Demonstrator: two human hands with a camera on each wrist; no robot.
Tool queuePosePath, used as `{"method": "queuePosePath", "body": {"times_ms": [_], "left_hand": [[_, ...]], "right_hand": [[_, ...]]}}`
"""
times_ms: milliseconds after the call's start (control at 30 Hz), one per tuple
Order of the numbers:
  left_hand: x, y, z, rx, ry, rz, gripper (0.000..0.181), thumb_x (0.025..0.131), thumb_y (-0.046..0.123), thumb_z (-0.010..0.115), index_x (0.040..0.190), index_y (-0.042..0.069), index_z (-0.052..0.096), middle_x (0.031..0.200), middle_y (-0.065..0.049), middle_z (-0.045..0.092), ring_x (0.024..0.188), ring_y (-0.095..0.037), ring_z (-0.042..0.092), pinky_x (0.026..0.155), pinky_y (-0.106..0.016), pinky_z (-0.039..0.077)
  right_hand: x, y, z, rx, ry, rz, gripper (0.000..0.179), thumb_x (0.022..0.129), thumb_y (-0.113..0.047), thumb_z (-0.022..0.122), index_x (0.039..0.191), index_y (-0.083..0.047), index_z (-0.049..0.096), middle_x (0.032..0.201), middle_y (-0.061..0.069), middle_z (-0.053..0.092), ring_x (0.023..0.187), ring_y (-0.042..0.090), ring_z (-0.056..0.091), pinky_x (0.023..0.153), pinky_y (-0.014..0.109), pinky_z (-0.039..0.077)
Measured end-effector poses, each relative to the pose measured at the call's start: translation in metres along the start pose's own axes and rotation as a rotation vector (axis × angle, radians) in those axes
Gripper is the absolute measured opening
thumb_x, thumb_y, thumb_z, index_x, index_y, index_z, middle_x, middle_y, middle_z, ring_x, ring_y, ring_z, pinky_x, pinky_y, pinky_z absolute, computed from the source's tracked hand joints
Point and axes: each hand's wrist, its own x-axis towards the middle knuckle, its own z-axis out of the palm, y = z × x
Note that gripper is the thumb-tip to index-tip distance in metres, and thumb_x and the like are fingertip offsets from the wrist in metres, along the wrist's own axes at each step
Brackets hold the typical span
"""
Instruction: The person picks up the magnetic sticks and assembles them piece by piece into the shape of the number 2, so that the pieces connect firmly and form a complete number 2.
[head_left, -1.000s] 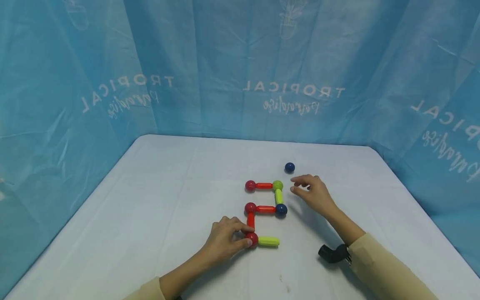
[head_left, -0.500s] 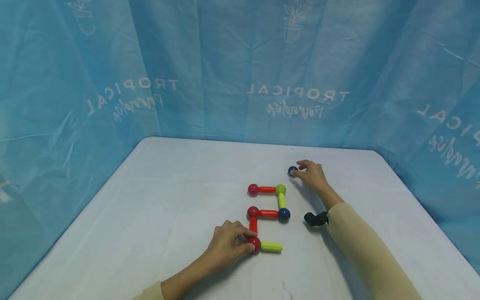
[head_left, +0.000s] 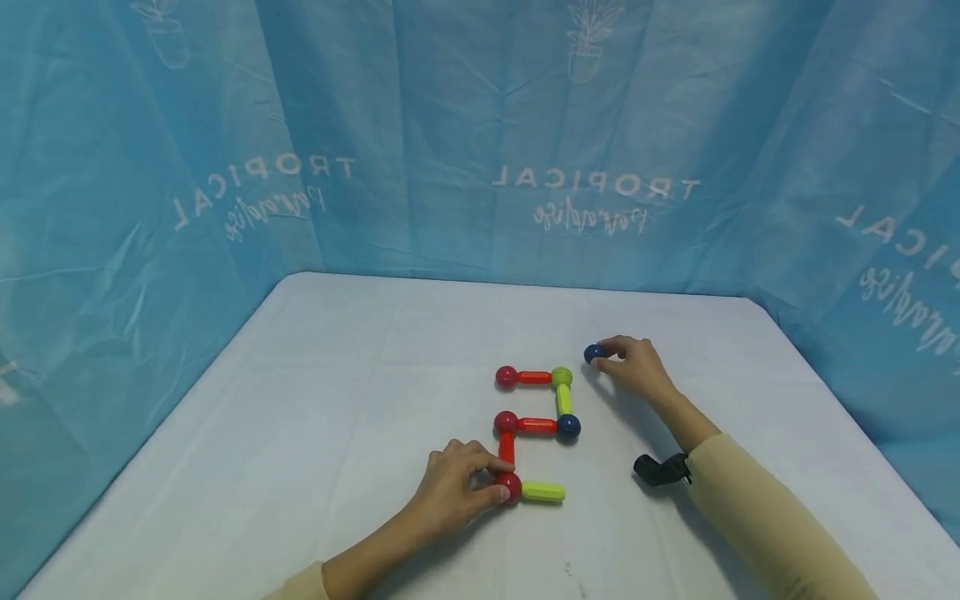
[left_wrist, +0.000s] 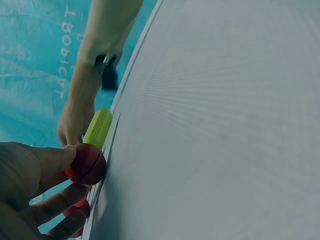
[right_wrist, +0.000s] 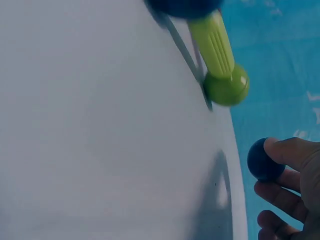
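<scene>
Near the front of a ball-and-rod chain, my left hand (head_left: 453,492) pinches a red ball (head_left: 513,487) between thumb and fingers. A yellow-green rod (head_left: 543,492) points right from that ball, and a red rod (head_left: 507,450) runs back to a second red ball (head_left: 506,421). From there another red rod (head_left: 537,427) leads to a blue ball (head_left: 568,427). A yellow-green rod (head_left: 564,400), a green ball (head_left: 561,377), a red rod (head_left: 534,377) and a red ball (head_left: 506,377) follow. Behind and right of the green ball, my right hand (head_left: 637,367) pinches a separate blue ball (right_wrist: 262,161).
The chain lies flat on a white-covered table (head_left: 375,375). A blue printed curtain (head_left: 450,150) hangs behind it and along both sides. A black device (head_left: 660,471) is strapped at my right wrist, close to the tabletop.
My right hand has reached back to the loose blue ball, taken it between thumb and fingers, and drawn it slightly forward and right. The left hand keeps its hold on the front red ball.
</scene>
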Motion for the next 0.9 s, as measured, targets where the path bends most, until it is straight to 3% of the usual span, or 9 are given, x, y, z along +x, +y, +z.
{"method": "queuePosePath", "body": {"times_ms": [267,467,667,900], "left_hand": [[0.002,0.001,-0.003,0.023,0.021,0.019,0.028,0.078,0.023,0.075,0.105,0.022,0.072,0.093,0.010,0.064,0.089,-0.013,0.046,0.078,-0.034,0.029],[0.002,0.002,-0.005,0.026,0.034,0.008,0.028,0.077,0.021,0.075,0.106,0.022,0.072,0.093,0.010,0.065,0.091,-0.015,0.048,0.078,-0.034,0.029],[0.000,0.003,-0.002,0.007,0.026,0.002,0.028,0.077,0.022,0.075,0.105,0.021,0.072,0.093,0.009,0.064,0.090,-0.015,0.047,0.077,-0.034,0.029],[0.000,0.003,0.000,0.012,0.031,0.008,0.028,0.078,0.021,0.074,0.105,0.021,0.072,0.093,0.010,0.065,0.090,-0.014,0.047,0.077,-0.034,0.029]], "right_hand": [[-0.086,-0.002,-0.005,0.040,0.004,-0.118,0.039,0.082,-0.028,0.071,0.116,-0.009,0.065,0.111,0.010,0.068,0.102,0.026,0.053,0.083,0.043,0.043],[-0.134,-0.013,0.004,0.053,-0.051,-0.127,0.037,0.078,-0.031,0.075,0.112,-0.017,0.068,0.101,-0.003,0.065,0.094,0.014,0.049,0.079,0.030,0.043],[-0.162,-0.022,0.020,0.104,-0.096,-0.153,0.037,0.076,-0.033,0.076,0.110,-0.026,0.068,0.098,-0.014,0.060,0.088,0.006,0.045,0.075,0.021,0.040],[-0.172,-0.029,0.030,0.134,-0.115,-0.173,0.037,0.075,-0.035,0.077,0.110,-0.031,0.066,0.099,-0.019,0.058,0.091,0.005,0.044,0.080,0.022,0.041]]}}
